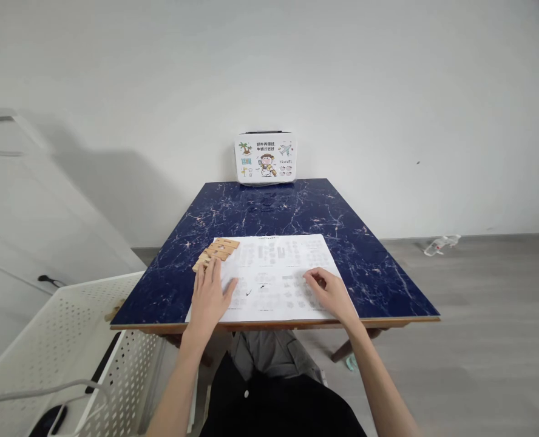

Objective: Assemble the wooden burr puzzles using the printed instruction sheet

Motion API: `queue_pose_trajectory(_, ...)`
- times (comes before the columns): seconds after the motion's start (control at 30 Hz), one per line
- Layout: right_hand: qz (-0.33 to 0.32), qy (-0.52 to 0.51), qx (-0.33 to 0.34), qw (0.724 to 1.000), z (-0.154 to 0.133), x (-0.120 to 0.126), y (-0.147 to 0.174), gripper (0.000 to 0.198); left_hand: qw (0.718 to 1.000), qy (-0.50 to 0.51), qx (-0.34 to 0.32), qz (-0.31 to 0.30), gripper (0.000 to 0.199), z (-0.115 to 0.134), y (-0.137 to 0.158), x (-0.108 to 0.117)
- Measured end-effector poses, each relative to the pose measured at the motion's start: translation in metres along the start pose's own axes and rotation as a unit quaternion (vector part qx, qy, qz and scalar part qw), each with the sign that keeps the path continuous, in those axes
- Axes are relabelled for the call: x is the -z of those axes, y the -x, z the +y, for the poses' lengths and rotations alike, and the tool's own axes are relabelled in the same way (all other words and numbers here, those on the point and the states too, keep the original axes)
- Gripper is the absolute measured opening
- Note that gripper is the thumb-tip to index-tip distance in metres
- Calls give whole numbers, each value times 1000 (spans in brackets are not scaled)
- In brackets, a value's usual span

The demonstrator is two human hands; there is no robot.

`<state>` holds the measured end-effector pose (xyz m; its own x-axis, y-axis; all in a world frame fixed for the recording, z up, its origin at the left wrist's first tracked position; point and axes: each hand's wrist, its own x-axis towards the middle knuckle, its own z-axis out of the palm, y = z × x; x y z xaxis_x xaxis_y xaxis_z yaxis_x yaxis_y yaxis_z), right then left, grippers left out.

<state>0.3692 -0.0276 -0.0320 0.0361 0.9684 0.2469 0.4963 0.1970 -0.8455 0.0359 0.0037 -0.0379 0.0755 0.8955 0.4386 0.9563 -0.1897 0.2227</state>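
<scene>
A white printed sheet (276, 309) with rows of faint grey figures lies at the near edge of the table. On its left upper corner sits a row of flat, light wooden pieces (221, 246) with slots, lying slanted side by side. My left hand (209, 294) rests flat on the sheet's left edge, fingers stretched out, fingertips at the nearest wooden piece. Over the right part of the sheet, my right hand (328, 292) is curled with thumb and forefinger together; whatever is inside, if anything, is hidden. Two small dark marks or bits (248, 293) show between the hands.
The dark blue marbled table (269, 212) reaches to the wall. At its far edge stands a white case (266, 159) with cartoon prints. A white perforated basket (46, 340) with cables is at the left. A clear plastic item (441, 244) lies on the floor at right.
</scene>
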Motion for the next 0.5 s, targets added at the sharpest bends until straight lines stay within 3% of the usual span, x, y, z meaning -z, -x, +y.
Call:
queue_pose_trajectory(0.23,2,-3,1,1000,0,0,-1,37,1000,-22,1,-15,69,-6,-15,5)
queue_pose_trajectory(0.5,0,-2,4,1000,4,-1,-2,34,999,8,-27,-21,63,0,-4,5)
